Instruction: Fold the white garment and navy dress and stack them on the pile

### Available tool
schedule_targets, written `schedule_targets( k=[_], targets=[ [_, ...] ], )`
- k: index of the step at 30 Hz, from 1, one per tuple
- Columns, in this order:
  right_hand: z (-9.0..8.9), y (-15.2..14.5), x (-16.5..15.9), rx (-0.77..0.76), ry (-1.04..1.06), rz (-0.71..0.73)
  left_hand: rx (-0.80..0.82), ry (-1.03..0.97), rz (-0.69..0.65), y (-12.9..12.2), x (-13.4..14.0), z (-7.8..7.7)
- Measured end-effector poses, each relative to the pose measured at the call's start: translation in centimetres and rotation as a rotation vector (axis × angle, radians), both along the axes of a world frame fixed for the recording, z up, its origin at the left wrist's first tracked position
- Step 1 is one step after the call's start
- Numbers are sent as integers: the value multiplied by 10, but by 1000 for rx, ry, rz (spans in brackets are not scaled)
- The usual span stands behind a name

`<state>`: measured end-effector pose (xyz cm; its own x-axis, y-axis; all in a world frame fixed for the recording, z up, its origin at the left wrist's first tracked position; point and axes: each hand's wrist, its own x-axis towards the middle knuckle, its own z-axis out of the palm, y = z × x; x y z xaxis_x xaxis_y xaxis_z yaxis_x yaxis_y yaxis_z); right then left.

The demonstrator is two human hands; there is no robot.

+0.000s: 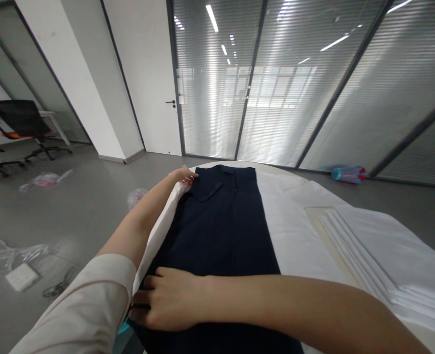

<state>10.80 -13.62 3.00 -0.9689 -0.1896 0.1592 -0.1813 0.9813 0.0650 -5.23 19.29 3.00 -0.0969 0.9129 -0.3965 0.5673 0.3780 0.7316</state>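
A dark navy garment (217, 231) lies lengthwise on a white sheet (295, 221) over a round table, its top edge toward the far side. It looks like a skirt or trousers; I cannot tell which. At the far left corner my left hand (184, 176) is closed on the garment's edge, with the white sheet bunched beneath the fingers. Nearer to me, my right hand (171, 299) reaches across the garment, fingers curled over its left edge. A dark flap or pocket shape shows on the upper left of the garment.
On the right of the table stands a stack of folded white sheets (383, 250). Clear plastic (14, 256), a white box (22, 277) and a cable (58, 284) lie on the floor at left. A blue and red roll (348, 174) rests by the glass wall. Office chairs (23, 120) are back left.
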Motion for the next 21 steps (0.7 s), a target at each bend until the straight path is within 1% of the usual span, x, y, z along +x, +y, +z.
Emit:
schedule_targets(
  k=[3,6,10,13,17,21],
  targets=[
    [2,7,-6,24,-8,-19,-44,-2,-53,-3,-3,2],
    [6,14,-14,41,-59,16,-62,-5,-89,-4,-4,3],
    [14,22,-22,26,-117,80,-61,-7,-108,-5,-2,1],
    [17,24,-21,8,-113,109,-46,-11,-100,-3,-1,-2],
    [17,22,-14,-14,-93,102,-1,-20,-61,0,2,-8],
    [20,16,-1,26,44,42,68,-21,-5,6,6,-15]
  ],
)
